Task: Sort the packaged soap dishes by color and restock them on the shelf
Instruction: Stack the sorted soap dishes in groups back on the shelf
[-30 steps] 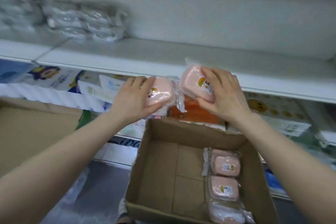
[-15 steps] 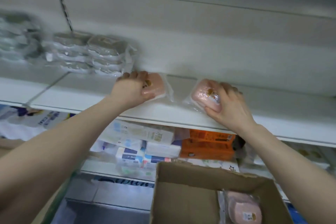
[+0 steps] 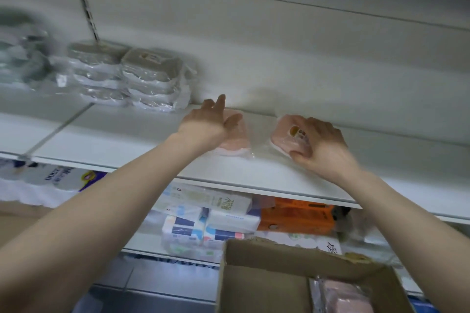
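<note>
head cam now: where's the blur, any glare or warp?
Head view: far-left packs smeared by blur; grey soap dish stack sharper. Wide-angle bends the shelf edge. Soft flat light, no hard glare; faint shadow behind the left hand. Pink dish label unreadable.

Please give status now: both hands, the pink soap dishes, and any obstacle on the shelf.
Left hand open, resting on pink dish. Right hand grips second pink dish on shelf. Grey dish stacks stand left, apart.

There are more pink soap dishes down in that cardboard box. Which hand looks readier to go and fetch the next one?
Left, probably. The left hand has its fingers spread above its pink soap dish, which lies on the shelf. The right hand grips the other dish.
</note>
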The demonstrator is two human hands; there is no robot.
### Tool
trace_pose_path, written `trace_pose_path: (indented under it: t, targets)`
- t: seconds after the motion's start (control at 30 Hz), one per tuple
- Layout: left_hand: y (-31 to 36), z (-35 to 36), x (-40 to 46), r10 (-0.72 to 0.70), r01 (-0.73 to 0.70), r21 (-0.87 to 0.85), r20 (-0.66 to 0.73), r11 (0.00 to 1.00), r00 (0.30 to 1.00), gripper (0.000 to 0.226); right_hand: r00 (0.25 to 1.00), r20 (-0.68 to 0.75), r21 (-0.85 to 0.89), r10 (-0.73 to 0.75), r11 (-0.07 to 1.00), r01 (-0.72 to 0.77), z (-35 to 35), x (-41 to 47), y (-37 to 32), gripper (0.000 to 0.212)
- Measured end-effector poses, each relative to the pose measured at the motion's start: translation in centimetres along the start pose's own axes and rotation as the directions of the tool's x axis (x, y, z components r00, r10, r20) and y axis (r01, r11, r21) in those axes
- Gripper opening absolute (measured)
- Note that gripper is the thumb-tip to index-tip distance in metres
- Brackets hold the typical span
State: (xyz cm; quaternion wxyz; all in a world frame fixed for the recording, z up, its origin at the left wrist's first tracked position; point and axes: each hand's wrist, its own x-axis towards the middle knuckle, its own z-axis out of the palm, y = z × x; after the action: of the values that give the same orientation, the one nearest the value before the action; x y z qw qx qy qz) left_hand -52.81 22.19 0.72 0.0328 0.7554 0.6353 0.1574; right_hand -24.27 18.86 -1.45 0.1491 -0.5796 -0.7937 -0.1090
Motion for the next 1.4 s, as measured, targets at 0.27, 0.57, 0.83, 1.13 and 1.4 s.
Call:
trace_pose_path:
  t: [0.27, 0.57, 0.83, 1.13, 1.4]
  targets:
    - [-0.4, 1.2, 0.8, 0.536, -0.589, 0.157, 0.282, 0.792, 0.796, 0.074, 0.999, 0.037, 0.013, 0.017, 1.000, -0.018, -0.3, 0.3, 1.7, 0.076]
    - [-0.4, 4.1, 5.0, 0.256, -0.247, 0.245, -0.006, 0.938, 0.967, 0.063, 0.993, 0.076, 0.043, 0.094, 0.994, -0.097, -0.3, 3.7, 2.7, 0.072]
    - [-2.2, 6.8, 6.7, 0.213, -0.184, 0.184, -0.155, 0.966, 0.965, 0.052, 0.992, 0.122, -0.097, 0.034, 0.995, -0.022, 2.5, 8.8, 0.4, 0.069]
    - [-3.8, 8.6, 7.0, 0.251, -0.262, -0.017, -0.241, 0.965, 0.937, 0.053, 0.989, 0.116, 0.058, 0.089, 0.994, -0.096, 7.0, 9.3, -0.9, 0.049]
    - [-3.5, 7.7, 6.3, 0.289, -0.300, 0.018, -0.333, 0.954, 0.897, 0.052, 0.984, 0.119, -0.100, 0.133, 0.988, -0.121, 5.7, 7.6, -1.8, 0.048]
